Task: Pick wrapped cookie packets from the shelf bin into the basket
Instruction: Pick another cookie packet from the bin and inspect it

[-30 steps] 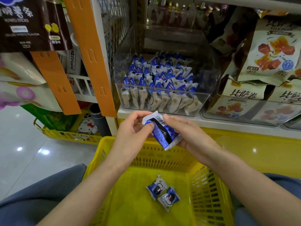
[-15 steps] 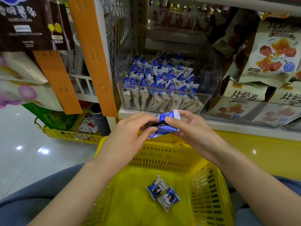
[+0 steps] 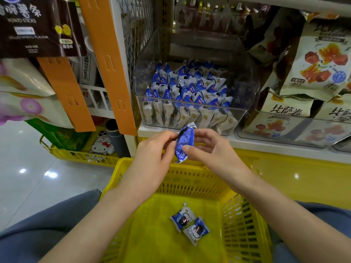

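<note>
A blue and white cookie packet (image 3: 185,142) stands upright between my two hands, above the far rim of the yellow basket (image 3: 191,179). My left hand (image 3: 153,150) pinches its left edge; my right hand (image 3: 210,147) grips its right side with thumb and fingers. Two more packets (image 3: 190,223) lie on the basket floor. Behind my hands, a clear shelf bin (image 3: 245,109) holds several rows of the same packets (image 3: 188,95).
Large snack bags (image 3: 315,61) fill the shelf to the right, over a second clear bin (image 3: 296,131). An orange upright (image 3: 112,61) and hanging bags (image 3: 36,25) stand to the left. A lower yellow basket (image 3: 79,154) sits on the glossy floor (image 3: 22,179).
The packet has been turned in my hands, from tilted with its barcode showing to flat and then to upright. Both hands rose slightly toward the shelf edge.
</note>
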The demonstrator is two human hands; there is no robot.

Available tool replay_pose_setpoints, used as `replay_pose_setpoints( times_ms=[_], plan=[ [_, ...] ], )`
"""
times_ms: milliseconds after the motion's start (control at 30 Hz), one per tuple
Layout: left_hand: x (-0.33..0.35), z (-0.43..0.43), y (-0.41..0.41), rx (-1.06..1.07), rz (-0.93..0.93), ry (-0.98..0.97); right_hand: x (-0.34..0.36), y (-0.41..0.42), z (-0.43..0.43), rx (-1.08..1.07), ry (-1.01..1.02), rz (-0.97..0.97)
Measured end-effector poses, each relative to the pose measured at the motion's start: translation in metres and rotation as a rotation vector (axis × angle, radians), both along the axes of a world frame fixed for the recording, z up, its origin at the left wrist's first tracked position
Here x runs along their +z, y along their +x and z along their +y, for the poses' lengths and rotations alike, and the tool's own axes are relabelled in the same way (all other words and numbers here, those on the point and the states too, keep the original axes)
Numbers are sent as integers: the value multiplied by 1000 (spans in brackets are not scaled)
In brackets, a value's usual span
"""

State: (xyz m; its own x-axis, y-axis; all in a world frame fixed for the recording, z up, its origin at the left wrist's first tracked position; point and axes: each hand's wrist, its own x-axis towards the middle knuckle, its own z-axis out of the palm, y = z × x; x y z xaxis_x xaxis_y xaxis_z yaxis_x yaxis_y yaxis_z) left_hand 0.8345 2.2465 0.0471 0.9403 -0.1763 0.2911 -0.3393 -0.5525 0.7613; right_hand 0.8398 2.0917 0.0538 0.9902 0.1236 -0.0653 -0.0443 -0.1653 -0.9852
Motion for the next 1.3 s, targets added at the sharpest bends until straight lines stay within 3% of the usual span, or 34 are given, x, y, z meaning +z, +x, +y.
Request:
replay_pose_setpoints(
  times_ms=[400, 633, 800, 900, 1000, 1100, 1200, 1300],
  plan=[
    [2, 0, -2, 54, -159, 197, -5, -5, 3, 126, -203, -127],
    [0, -1, 7, 133, 79, -126, -5, -3, 5, 92, -159, -102],
    [0, -7, 2, 25, 297, -282, -6, 3, 5, -38, 111, 74],
    [3, -7, 3, -10, 358, -358, -6, 5, 3, -49, 132, 136],
    [7, -7, 3, -44, 446, -498, -7, 6, 3, -83, 10, 63],
    [7, -9, 0, -75, 564, -628, -7, 4, 3, -141, -261, -170],
    [7, -12, -1, -44, 528, -598, -8, 0, 4, -102, -431, -349],
    [5, -13, 0, 31, 489, -610, -8, -2, 6, -49, -482, -342]
  ],
)
